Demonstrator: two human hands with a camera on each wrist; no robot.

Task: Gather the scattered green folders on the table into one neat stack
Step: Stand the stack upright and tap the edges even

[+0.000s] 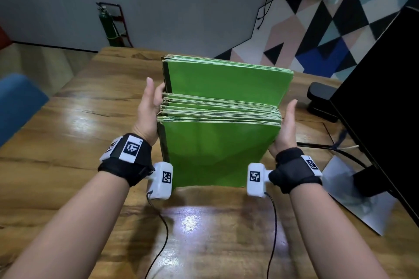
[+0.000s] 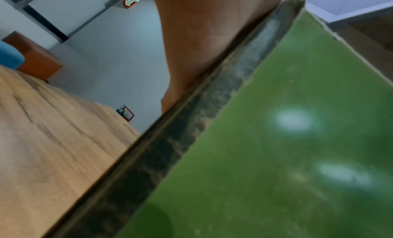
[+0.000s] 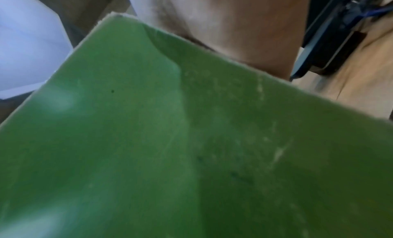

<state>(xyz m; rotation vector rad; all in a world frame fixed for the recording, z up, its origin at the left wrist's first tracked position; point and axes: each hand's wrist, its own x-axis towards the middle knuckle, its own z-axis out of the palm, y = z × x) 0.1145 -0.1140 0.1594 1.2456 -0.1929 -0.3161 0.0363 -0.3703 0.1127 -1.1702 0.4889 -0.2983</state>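
On surface [image 1: 90, 120]: green folders [image 1: 215, 149] upright on edge | left hand [image 1: 148, 108], right hand [image 1: 286, 125] flat, pressing sides | tap edges level, squeeze evenly, avoid splaying.

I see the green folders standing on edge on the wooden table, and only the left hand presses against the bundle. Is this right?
Not quite. Both hands press the green folders: the left hand on one side, the right hand on the other, as the head view shows. The bundle does stand on edge on the wooden table.
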